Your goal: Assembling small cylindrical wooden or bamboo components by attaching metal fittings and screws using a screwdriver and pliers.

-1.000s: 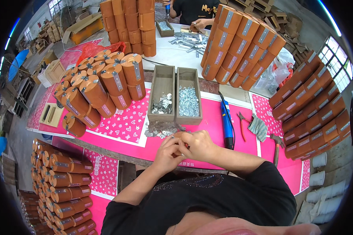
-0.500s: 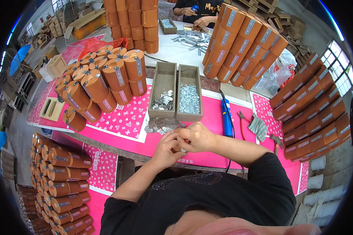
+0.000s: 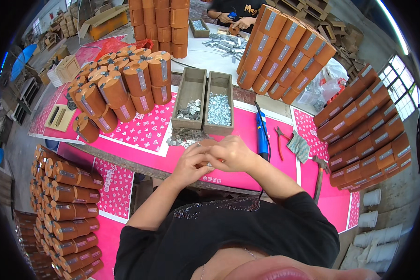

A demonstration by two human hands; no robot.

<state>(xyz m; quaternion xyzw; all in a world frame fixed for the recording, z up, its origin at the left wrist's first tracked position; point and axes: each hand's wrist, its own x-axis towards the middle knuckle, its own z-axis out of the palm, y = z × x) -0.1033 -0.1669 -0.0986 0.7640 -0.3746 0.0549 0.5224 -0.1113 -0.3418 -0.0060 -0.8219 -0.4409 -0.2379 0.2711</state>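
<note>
My left hand (image 3: 190,164) and my right hand (image 3: 233,154) meet over the front edge of the pink table. Their fingers are closed together around something small. Only a reddish bit and a pale, shiny bit show between the fingertips, so its kind stays hidden. Just beyond my hands lies a loose heap of small flat metal pieces (image 3: 184,136). Behind it stand two long wooden boxes side by side: the left box (image 3: 188,123) holds more flat pieces, the right box (image 3: 218,129) small silvery screws or similar hardware.
A blue power tool (image 3: 262,135), red-handled pliers (image 3: 280,143), a greenish cloth (image 3: 298,147) and a hammer (image 3: 319,179) lie to the right. Stacked brown cylinders with metal strips (image 3: 112,88) stand left, with further stacks (image 3: 366,133) right. Across the table a co-worker's hands (image 3: 241,24) handle a brown piece.
The view has shifted slightly, bringing more of the hammer into sight. My hands stay together at the same spot, with the fingers slightly rearranged around the small thing.
</note>
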